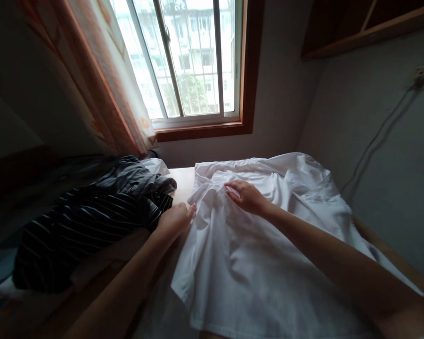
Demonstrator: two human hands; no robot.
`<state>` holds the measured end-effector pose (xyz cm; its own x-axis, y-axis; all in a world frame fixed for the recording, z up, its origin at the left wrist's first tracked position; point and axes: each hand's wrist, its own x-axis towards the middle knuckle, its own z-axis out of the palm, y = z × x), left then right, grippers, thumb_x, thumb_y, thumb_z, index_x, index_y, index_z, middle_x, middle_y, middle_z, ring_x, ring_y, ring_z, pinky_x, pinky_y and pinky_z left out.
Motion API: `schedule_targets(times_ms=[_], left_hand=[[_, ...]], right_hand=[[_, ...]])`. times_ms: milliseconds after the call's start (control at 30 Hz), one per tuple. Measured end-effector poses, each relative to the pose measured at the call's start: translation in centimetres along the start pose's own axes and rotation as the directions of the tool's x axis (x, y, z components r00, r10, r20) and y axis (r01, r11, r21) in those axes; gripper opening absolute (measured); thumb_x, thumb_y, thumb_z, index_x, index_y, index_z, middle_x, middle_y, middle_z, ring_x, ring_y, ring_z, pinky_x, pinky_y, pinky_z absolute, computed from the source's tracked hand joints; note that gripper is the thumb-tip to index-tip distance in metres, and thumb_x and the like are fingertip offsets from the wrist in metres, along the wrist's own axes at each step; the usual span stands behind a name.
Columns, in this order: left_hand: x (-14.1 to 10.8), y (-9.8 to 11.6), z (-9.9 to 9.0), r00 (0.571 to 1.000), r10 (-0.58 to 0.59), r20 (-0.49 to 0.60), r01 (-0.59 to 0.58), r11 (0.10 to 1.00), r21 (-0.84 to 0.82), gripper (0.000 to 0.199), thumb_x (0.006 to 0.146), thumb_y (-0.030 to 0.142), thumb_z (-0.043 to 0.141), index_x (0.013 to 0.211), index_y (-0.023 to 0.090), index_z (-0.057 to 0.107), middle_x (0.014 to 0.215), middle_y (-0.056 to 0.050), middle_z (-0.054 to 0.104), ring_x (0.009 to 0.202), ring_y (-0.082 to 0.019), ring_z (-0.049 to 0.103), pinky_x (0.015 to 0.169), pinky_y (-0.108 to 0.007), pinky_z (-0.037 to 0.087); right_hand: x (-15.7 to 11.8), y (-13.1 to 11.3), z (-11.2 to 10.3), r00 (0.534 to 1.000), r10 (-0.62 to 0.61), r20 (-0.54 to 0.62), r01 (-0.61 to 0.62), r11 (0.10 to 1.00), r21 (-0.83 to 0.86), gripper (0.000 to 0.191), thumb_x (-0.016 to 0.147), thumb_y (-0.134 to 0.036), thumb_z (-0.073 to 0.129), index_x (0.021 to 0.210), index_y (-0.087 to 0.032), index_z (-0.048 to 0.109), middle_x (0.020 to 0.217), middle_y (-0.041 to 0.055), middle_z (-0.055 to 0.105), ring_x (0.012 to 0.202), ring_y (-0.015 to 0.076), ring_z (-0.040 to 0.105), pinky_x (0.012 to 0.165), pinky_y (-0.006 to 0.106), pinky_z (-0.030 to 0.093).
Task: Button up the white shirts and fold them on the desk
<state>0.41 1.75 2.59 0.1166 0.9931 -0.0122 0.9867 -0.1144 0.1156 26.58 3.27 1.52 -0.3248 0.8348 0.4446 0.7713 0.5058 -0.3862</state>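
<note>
Left hand pinched, right hand half-curled

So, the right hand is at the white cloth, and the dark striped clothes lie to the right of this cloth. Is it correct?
Not quite: the dark striped clothes lie to the left of the white cloth, as the head view shows. The right hand is indeed at the cloth.

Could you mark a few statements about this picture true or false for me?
1. The left hand is at the left edge of the white cloth. True.
2. Dark striped clothing lies to the left of the white cloth. True.
3. The right hand is on the striped clothing. False: it is at the white cloth.
4. The window shows night outside. False: it shows daylight.
5. The curtain hangs right of the window. False: it hangs at the left.
</note>
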Motion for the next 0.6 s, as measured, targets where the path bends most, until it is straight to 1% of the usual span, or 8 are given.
schedule_targets(times_ms=[33, 100, 200, 300, 367, 467, 533, 600], left_hand=[[0.3, -0.3, 0.2, 1.0, 0.012, -0.001, -0.012, 0.997, -0.071, 0.053, 0.094, 0.053, 0.031, 0.085, 0.014, 0.066, 0.09, -0.016, 0.072, 0.087, -0.029, 0.068, 0.071, -0.032, 0.044], [0.9, -0.8, 0.9, 0.998, 0.058, -0.026, -0.063, 0.965, -0.253, 0.055, 0.089, 0.061, 0.033, 0.076, 0.018, 0.065, 0.081, -0.012, 0.072, 0.079, -0.027, 0.067, 0.066, -0.03, 0.043], [1.8, -0.9, 2.2, 0.99, 0.07, -0.12, -0.121, 0.864, -0.488, 0.052, 0.08, 0.067, 0.042, 0.068, 0.019, 0.061, 0.068, -0.006, 0.067, 0.068, -0.023, 0.063, 0.059, -0.028, 0.04], [2.0, -0.5, 2.9, 0.981, 0.019, -0.193, -0.141, 0.751, -0.645, 0.043, 0.07, 0.061, 0.056, 0.067, 0.018, 0.06, 0.061, -0.001, 0.061, 0.06, -0.019, 0.057, 0.055, -0.026, 0.039], [1.9, -0.2, 3.1, 0.979, 0.017, -0.203, -0.164, 0.656, -0.737, 0.038, 0.067, 0.056, 0.06, 0.066, 0.018, 0.058, 0.059, 0.0, 0.058, 0.057, -0.016, 0.054, 0.054, -0.025, 0.039], [2.0, -0.1, 3.1, 0.983, -0.02, -0.185, -0.143, 0.55, -0.823, 0.032, 0.066, 0.049, 0.06, 0.066, 0.018, 0.056, 0.06, 0.002, 0.056, 0.052, -0.012, 0.049, 0.049, -0.022, 0.037], [2.1, -0.2, 3.0, 0.988, -0.092, -0.127, -0.062, 0.51, -0.858, 0.032, 0.067, 0.049, 0.059, 0.071, 0.017, 0.056, 0.062, 0.002, 0.056, 0.047, -0.009, 0.045, 0.045, -0.021, 0.034], [2.1, -0.2, 2.8, 0.99, -0.138, -0.02, 0.047, 0.466, -0.883, 0.037, 0.07, 0.053, 0.059, 0.075, 0.017, 0.057, 0.061, 0.003, 0.055, 0.043, -0.008, 0.042, 0.041, -0.021, 0.032]], right_hand=[[-1.0, -0.9, 0.1, 0.999, -0.001, 0.035, 0.0, 1.0, 0.03, 0.046, 0.096, -0.042, 0.046, 0.135, -0.02, 0.057, 0.135, 0.0096, 0.06, 0.123, 0.0242, 0.055, 0.105, 0.04, 0.041], [-3.2, -2.1, 0.4, 0.991, 0.049, 0.127, -0.058, 0.996, 0.064, 0.055, 0.096, -0.05, 0.045, 0.142, -0.022, 0.049, 0.142, 0.0092, 0.055, 0.129, 0.0265, 0.051, 0.108, 0.044, 0.038], [-6.1, -2.5, 1.2, 0.96, 0.151, 0.235, -0.159, 0.987, 0.019, 0.061, 0.094, -0.054, 0.046, 0.147, -0.024, 0.042, 0.15, 0.0105, 0.047, 0.137, 0.0313, 0.042, 0.113, 0.057, 0.027], [-7.7, -2.4, 1.9, 0.956, 0.173, 0.236, -0.164, 0.985, -0.059, 0.061, 0.095, -0.051, 0.046, 0.149, -0.022, 0.041, 0.154, 0.0117, 0.039, 0.144, 0.0313, 0.032, 0.116, 0.063, 0.012], [-8.1, -2.3, 2.2, 0.961, 0.171, 0.219, -0.157, 0.984, -0.081, 0.059, 0.095, -0.048, 0.046, 0.148, -0.021, 0.042, 0.154, 0.0115, 0.039, 0.144, 0.0292, 0.031, 0.117, 0.061, 0.01], [-8.1, -2.4, 2.3, 0.963, 0.17, 0.208, -0.154, 0.984, -0.092, 0.057, 0.095, -0.045, 0.046, 0.147, -0.021, 0.043, 0.153, 0.0112, 0.041, 0.143, 0.0279, 0.033, 0.117, 0.059, 0.013], [-8.0, -2.3, 2.2, 0.965, 0.163, 0.205, -0.147, 0.985, -0.093, 0.056, 0.095, -0.044, 0.046, 0.147, -0.021, 0.044, 0.153, 0.0109, 0.041, 0.143, 0.0276, 0.034, 0.117, 0.059, 0.013], [-8.0, -2.3, 2.2, 0.966, 0.161, 0.202, -0.145, 0.985, -0.091, 0.056, 0.095, -0.043, 0.045, 0.147, -0.022, 0.044, 0.153, 0.0107, 0.042, 0.142, 0.0271, 0.035, 0.117, 0.058, 0.014]])
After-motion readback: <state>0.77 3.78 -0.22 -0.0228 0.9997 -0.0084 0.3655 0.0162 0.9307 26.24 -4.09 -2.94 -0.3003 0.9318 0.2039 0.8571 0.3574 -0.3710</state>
